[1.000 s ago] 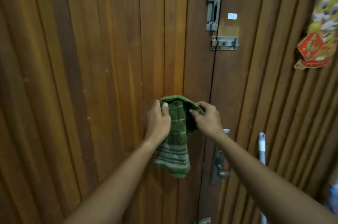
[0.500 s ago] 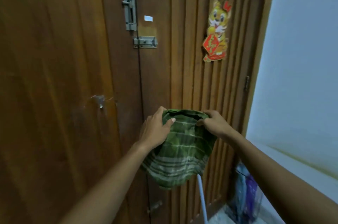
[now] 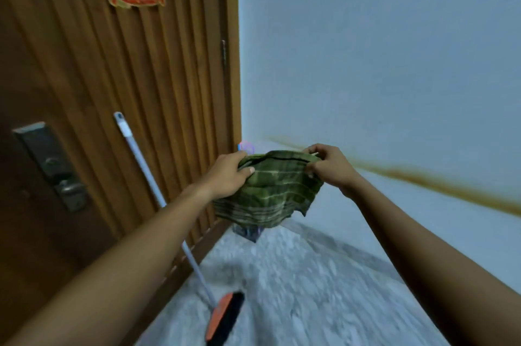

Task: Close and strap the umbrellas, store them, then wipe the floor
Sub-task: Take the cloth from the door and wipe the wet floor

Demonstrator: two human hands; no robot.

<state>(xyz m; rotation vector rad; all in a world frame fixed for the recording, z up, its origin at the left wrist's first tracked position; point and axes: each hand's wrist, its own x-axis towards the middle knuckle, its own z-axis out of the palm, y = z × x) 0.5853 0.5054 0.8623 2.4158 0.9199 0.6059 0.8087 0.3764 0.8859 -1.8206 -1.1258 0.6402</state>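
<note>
A green plaid cloth (image 3: pixel 267 190) hangs stretched between my two hands at chest height. My left hand (image 3: pixel 229 173) grips its left top edge and my right hand (image 3: pixel 328 166) pinches its right top edge. Behind and below the cloth, in the corner by the door, a dark bundle (image 3: pixel 248 231) with a purple-blue tip (image 3: pixel 245 146) peeks out; most of it is hidden by the cloth, and I cannot tell if it is the umbrellas. The speckled grey floor (image 3: pixel 296 289) lies below.
A wooden slatted door (image 3: pixel 127 91) with a metal handle plate (image 3: pixel 53 168) fills the left. A broom with a white pole (image 3: pixel 146 176) and an orange-black head (image 3: pixel 225 317) leans against it. A pale wall (image 3: pixel 380 63) with a brown stain band stands on the right.
My view has swung right and down, from the door bolts to the door corner, floor and wall. Both hands have spread the cloth wider, still holding it.
</note>
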